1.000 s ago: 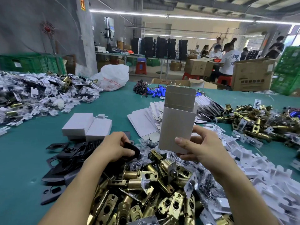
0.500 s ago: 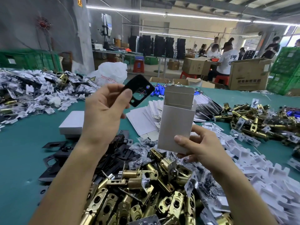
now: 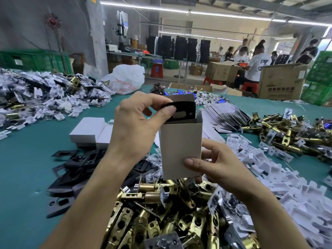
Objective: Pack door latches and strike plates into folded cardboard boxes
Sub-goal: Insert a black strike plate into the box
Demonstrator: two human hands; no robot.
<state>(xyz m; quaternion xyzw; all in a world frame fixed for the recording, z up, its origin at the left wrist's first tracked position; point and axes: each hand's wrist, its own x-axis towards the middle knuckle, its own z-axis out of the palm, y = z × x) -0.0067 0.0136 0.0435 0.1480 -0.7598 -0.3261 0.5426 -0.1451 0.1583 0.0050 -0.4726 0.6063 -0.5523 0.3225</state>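
Person, head-camera view: two arms and hands only.
- Left hand (image 3: 136,126): bare, with fine creases across the back and finger joints.
- Right hand (image 3: 221,166): bare; thumbnail (image 3: 188,161) is short, rounded and plain.
- Left forearm (image 3: 86,203): bare along its whole visible length, running to the lower frame edge.
- Right forearm (image 3: 269,212): bare likewise, running to the lower frame edge.
- Clothing: whether sleeves are worn higher up cannot be told.

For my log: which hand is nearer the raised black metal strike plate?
Left. Left hand pinches the strike plate at the white cardboard box's top; right hand grips the box below.
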